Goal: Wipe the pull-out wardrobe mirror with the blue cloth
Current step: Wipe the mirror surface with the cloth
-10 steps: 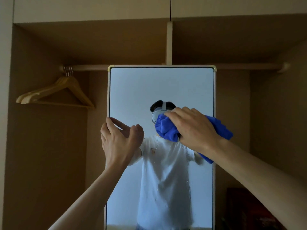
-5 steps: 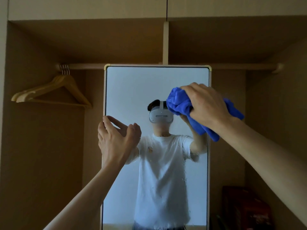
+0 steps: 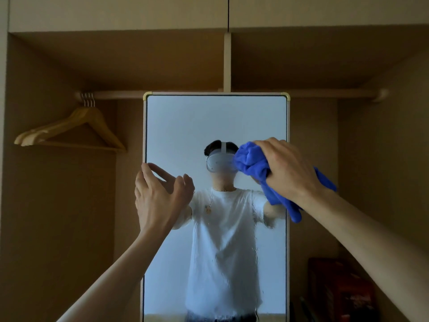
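Note:
The tall pull-out mirror [image 3: 216, 122] stands upright in the middle of the open wardrobe, its lower glass streaked with wet drops. My right hand [image 3: 287, 168] grips the bunched blue cloth [image 3: 253, 162] and holds it against the glass near the mirror's right edge, at mid height. Part of the cloth hangs down below my wrist. My left hand [image 3: 160, 196] holds the mirror's left edge, fingers curled round the frame and thumb on the glass side.
Several wooden hangers [image 3: 72, 129] hang on the rail [image 3: 329, 92] at the upper left. A dark red box [image 3: 341, 291] sits at the wardrobe's lower right. The wardrobe's side walls close in on both sides of the mirror.
My right hand with the cloth rose from mid glass toward the upper right, then came slightly down along the right side. My left hand stayed on the left edge.

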`<state>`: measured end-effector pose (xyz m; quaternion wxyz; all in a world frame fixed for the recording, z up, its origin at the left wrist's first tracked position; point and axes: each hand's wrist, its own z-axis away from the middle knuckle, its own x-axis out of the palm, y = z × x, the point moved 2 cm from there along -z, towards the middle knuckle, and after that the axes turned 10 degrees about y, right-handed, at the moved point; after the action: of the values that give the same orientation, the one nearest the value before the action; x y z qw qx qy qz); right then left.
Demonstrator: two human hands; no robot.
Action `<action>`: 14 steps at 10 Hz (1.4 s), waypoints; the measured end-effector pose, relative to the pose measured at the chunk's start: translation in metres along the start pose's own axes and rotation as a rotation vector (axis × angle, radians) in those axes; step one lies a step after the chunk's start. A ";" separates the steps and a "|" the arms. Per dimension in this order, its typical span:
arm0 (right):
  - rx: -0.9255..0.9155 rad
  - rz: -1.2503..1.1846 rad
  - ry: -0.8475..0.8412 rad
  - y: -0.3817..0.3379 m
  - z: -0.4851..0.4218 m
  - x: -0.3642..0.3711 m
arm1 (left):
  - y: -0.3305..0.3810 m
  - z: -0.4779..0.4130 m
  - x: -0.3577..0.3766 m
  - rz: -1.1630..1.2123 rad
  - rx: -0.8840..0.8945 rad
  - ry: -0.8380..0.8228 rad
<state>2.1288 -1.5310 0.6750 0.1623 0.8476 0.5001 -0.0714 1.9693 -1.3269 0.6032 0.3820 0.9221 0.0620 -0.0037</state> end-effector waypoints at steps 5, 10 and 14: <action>0.316 -0.128 0.173 0.014 0.013 0.009 | -0.011 -0.001 0.012 -0.010 0.069 0.022; 0.613 -0.171 0.307 0.030 0.004 0.000 | -0.017 -0.017 0.011 0.020 0.036 0.029; 0.597 -0.324 0.348 -0.009 -0.010 0.007 | -0.035 -0.026 0.015 0.014 0.081 0.045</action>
<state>2.1239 -1.5182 0.6806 -0.1924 0.7671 0.6049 -0.0935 1.9793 -1.2822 0.5967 0.3427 0.9371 0.0640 0.0175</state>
